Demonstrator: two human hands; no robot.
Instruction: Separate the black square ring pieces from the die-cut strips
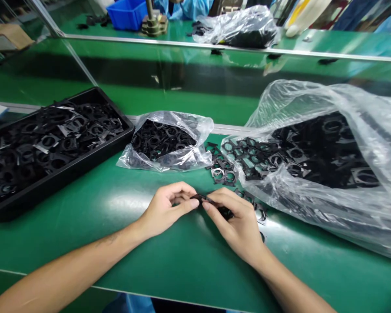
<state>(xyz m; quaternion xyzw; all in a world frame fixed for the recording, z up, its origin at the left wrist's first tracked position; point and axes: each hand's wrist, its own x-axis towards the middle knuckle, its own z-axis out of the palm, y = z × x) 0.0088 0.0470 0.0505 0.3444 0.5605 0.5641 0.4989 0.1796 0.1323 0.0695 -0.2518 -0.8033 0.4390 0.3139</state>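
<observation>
Between the fingertips of both hands is a small black plastic part [200,198], held over the green table. My left hand [169,206] pinches its left end, and my right hand [236,215] pinches the right end. Fingers cover most of the part, so its full shape is hidden. Loose black ring-shaped parts [224,170] lie just beyond and beneath my right hand. Past them, a large clear plastic bag [313,195] lies open, with many similar parts spilling from its mouth. A smaller clear bag [163,163] of black parts sits ahead of my left hand.
A long black tray [84,164] heaped with black ring parts stands at the left. Behind runs a clear partition with a metal rail [215,45]. Beyond it are a blue bin [127,15], another plastic bag [241,28] and people in blue clothing. A cardboard box [9,37] is far left.
</observation>
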